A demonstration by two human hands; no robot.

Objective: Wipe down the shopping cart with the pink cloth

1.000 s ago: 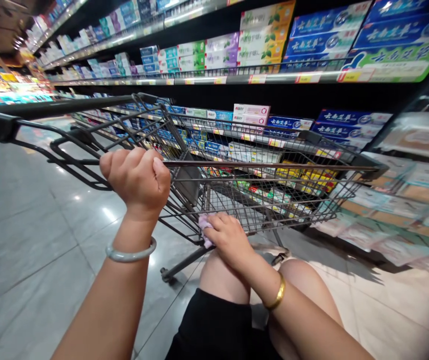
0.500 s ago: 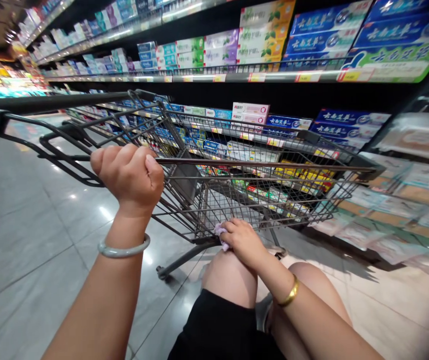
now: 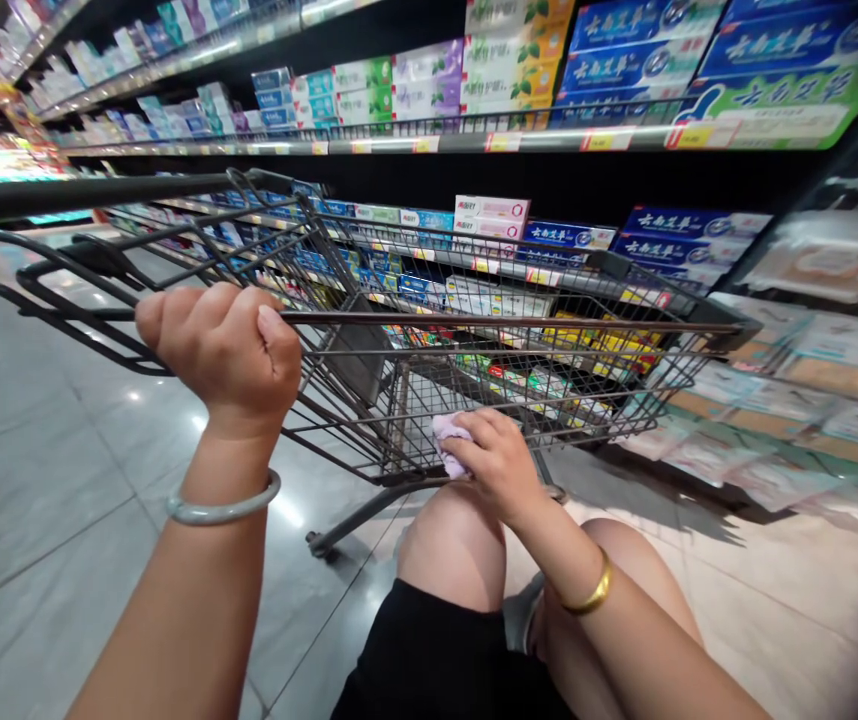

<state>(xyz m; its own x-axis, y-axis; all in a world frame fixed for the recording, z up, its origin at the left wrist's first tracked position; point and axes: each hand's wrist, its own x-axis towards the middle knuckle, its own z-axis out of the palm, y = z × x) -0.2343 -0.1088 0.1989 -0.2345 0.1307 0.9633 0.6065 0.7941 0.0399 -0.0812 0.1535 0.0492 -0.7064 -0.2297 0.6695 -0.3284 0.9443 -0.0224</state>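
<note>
My left hand [image 3: 220,350] is wrapped in a fist round the upper side rail of a dark wire shopping cart [image 3: 519,322]. A grey-white bangle circles that wrist. Lower down, by the bottom of the cart's basket, my right hand [image 3: 500,455] has its fingers closed on a crumpled pale lilac cloth [image 3: 450,443]. The cloth is at the lower wires of the basket, just above my bent knee [image 3: 453,545]; whether it touches the wires I cannot tell. A gold bangle sits on my right wrist.
Beyond the cart run long shelves [image 3: 429,145] of boxed goods, with blue boxes [image 3: 639,60] at the upper right. Clear packets [image 3: 823,345] hang close at the right. A cart wheel [image 3: 320,543] rests on the grey tiled floor [image 3: 46,500].
My right hand has lifted a little with the cloth, from near the knee toward the basket wires. My left hand still grips the rail. The whole view has shifted slightly.
</note>
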